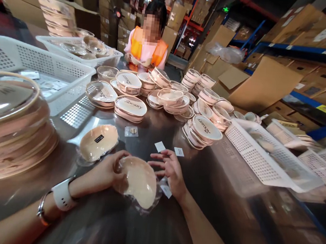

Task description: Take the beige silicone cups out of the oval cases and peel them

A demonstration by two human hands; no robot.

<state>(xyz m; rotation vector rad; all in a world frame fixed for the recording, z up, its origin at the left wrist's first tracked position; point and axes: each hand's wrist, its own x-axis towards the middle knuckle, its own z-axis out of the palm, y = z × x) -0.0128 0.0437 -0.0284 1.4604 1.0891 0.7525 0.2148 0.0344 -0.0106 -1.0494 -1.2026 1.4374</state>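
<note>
My left hand (117,171), with a white watch band on its wrist, is closed on the edge of a beige bra cup (142,182) in clear plastic film. Just right of that cup, my right hand (172,173) has its fingers apart and seems to hold nothing. A small white card (166,189) shows beside its palm, partly hidden. Two white cards, one left (159,146) and one right (179,151), lie beyond the fingertips. On the table to the left rests another wrapped bra cup (98,142) bearing a black label. Behind it is a small clear packet (131,131).
Stacks of round, clear-lidded boxes (131,109) cover the table's middle, with a tall stack (10,129) at near left. White baskets stand left (74,77) and right (252,158). Across the table, a person in an orange vest (147,46) holds something pale. Cartons and shelving lie beyond.
</note>
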